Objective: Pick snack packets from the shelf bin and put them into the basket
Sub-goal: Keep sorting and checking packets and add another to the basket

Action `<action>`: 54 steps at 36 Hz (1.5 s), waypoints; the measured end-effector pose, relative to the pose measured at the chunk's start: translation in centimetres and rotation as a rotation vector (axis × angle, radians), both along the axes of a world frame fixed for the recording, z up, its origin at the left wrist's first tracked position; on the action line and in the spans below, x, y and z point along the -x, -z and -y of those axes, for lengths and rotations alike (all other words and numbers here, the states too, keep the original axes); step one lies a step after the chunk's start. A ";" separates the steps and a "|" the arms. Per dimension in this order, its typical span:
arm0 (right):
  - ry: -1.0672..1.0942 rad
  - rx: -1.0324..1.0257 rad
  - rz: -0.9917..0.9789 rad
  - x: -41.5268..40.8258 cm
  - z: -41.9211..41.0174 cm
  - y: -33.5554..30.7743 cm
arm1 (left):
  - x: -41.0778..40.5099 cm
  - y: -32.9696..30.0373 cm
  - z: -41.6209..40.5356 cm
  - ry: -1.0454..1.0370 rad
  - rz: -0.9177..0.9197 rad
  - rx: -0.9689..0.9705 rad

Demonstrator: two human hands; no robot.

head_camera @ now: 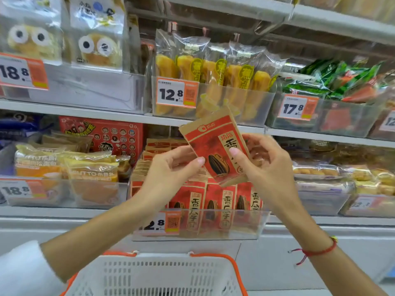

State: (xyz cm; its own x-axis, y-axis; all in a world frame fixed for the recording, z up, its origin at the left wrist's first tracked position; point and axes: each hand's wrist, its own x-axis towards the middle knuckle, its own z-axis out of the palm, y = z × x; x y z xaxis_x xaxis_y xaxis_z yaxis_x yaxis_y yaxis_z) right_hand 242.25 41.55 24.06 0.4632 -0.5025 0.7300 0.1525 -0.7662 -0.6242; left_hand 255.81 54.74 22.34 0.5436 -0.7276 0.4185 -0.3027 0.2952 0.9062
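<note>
**shelfwatcher:** ok so just the one head view here. Both hands are up in front of the lower shelf, and there's a single red-and-brown snack packet (215,152) between them, tilted so its top leans to the left. Sunflower seed drawn on the front.

**binlurker:** who's actually got hold of it?

**shelfwatcher:** Both, looks like. The right hand (265,163) is curled around the packet's right edge, thumb across the front and the other fingers tucked behind. The left hand (171,167) is at the lower left edge, thumb tip touching the front, remaining fingers bent in behind. So neither hand is spread wide, both are pinching the same packet.

**binlurker:** and where is it compared to the bin?

**shelfwatcher:** Held up clear above the clear shelf bin (252,229), which has more of the same packets (222,199) standing upright in rows. The bin has an orange price tag (162,223) on its front, partly hidden by the left forearm. The white basket (162,276) with orange handles sits right at the bottom of the view, well below the hands, between the two forearms. Can't see inside it enough to say what's in there.

**binlurker:** anything else?

**shelfwatcher:** Red string bracelet (316,251) on the right wrist, white sleeve (21,272) on the left arm. Upper shelf right behind the packet has a bin of yellow bread sticks (213,71).
</note>
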 end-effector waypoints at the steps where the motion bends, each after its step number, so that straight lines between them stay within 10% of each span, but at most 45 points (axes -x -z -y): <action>1: 0.017 0.029 0.011 0.2 0.7 -0.7 | 0.0 -0.8 0.9 0.011 0.006 0.000; 39: 0.313 0.176 -0.897 -3.5 15.9 -1.1 | -6.4 -1.8 14.0 -0.179 0.788 -0.575; 46: 0.301 0.231 -0.622 -2.1 16.2 -0.5 | -4.7 -1.6 16.3 -0.164 0.784 -0.578; 54: 0.320 0.399 -0.751 -2.1 16.8 0.8 | -4.9 -1.6 18.7 -0.098 0.828 -0.790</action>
